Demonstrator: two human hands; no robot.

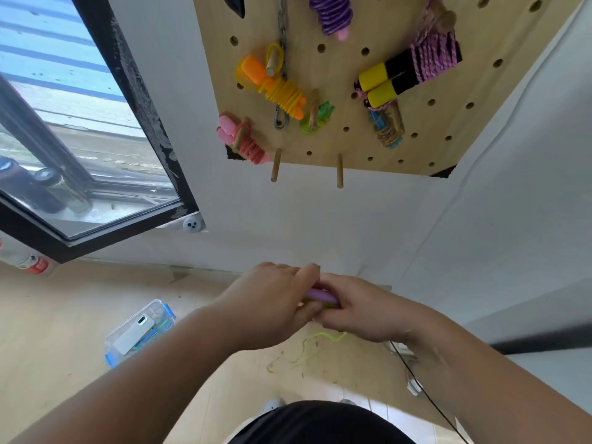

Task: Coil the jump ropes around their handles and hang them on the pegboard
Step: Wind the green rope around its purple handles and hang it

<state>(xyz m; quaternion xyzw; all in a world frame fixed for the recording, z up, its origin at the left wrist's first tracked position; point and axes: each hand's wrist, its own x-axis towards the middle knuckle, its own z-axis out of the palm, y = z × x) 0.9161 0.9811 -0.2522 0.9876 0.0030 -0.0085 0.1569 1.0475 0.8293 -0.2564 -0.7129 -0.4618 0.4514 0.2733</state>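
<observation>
Both hands meet in front of me, below the pegboard (349, 149). My left hand (272, 302) and my right hand (362, 312) both grip a pair of purple handles (320, 295), mostly hidden by the fingers. A yellow-green rope (307, 349) trails from under my right hand down to the floor in loose loops. Several coiled ropes hang on the board: an orange-handled yellow one (278, 88), a pink one (245, 141), a purple one (333, 14), and a yellow-and-black-handled pink one (407, 72). Two wooden pegs (275, 165) (339, 171) at the board's lower edge are bare.
A clear plastic box with blue clips (141, 331) sits on the floor at the left, a white phone lying on it. A window (80, 139) fills the left wall. A black cable (423, 389) runs across the floor on the right. A metal chain (282, 65) hangs on the board.
</observation>
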